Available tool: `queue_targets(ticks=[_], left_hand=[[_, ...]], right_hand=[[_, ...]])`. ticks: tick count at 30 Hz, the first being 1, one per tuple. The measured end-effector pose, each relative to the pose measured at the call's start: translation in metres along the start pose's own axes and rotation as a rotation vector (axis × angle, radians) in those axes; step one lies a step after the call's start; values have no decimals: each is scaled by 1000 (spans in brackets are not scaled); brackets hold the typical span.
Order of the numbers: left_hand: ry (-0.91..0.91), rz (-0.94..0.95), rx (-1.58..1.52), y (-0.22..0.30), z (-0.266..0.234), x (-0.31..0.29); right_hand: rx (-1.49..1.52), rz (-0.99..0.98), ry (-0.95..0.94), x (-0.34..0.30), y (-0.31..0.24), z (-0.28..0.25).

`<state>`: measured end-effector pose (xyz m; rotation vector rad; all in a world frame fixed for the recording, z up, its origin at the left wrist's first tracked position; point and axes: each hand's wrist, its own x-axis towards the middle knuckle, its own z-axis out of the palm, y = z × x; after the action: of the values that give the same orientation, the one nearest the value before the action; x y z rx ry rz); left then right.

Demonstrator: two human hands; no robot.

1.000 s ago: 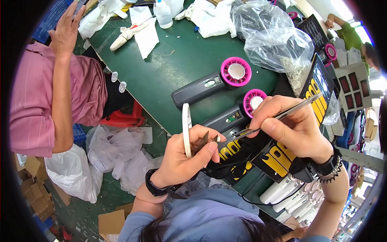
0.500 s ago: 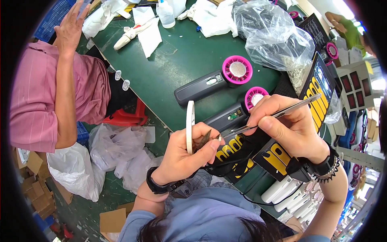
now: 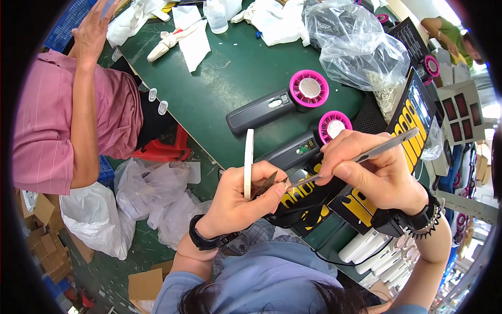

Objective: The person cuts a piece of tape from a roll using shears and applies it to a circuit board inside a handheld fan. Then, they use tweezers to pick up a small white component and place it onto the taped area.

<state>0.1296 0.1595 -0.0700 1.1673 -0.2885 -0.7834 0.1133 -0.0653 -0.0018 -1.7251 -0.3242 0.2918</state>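
Note:
My left hand (image 3: pixel 235 201) is closed around a thin white ring (image 3: pixel 249 157), seen nearly edge-on, like a narrow roll of tape. A dark, pointed brownish piece (image 3: pixel 265 184) shows between its fingers; its kind is unclear. Pinched in my right hand (image 3: pixel 376 175) are metal tweezers (image 3: pixel 389 146), their tips meeting my left thumb and fingertip. Whatever lies at the tips is too small to make out. Beyond my hands, a dark grey handheld fan (image 3: pixel 293 148) with a pink head lies on the green table, partly hidden by my right hand. Another such fan (image 3: pixel 261 111) lies farther back.
Black-and-yellow printed sheets (image 3: pixel 355 206) lie under my right hand. Clear plastic bags (image 3: pixel 361 47), a bottle (image 3: pixel 215 18) and white cloths (image 3: pixel 274 23) are at the back. White devices (image 3: pixel 366 248) stand at lower right. A person in pink (image 3: pixel 78 120) sits at left.
The white ring has turned more edge-on in my left hand. My right hand has tilted the tweezers slightly, their tips still at my left fingers.

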Motion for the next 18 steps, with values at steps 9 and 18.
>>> queue_targets(ticks=[9, 18], left_hand=[[14, 34, -42, -3, 0, 1], [188, 93, 88, -2, 6, 3]], right_hand=[[64, 157, 141, -3, 0, -10], [-93, 323, 121, 11, 19, -27]])
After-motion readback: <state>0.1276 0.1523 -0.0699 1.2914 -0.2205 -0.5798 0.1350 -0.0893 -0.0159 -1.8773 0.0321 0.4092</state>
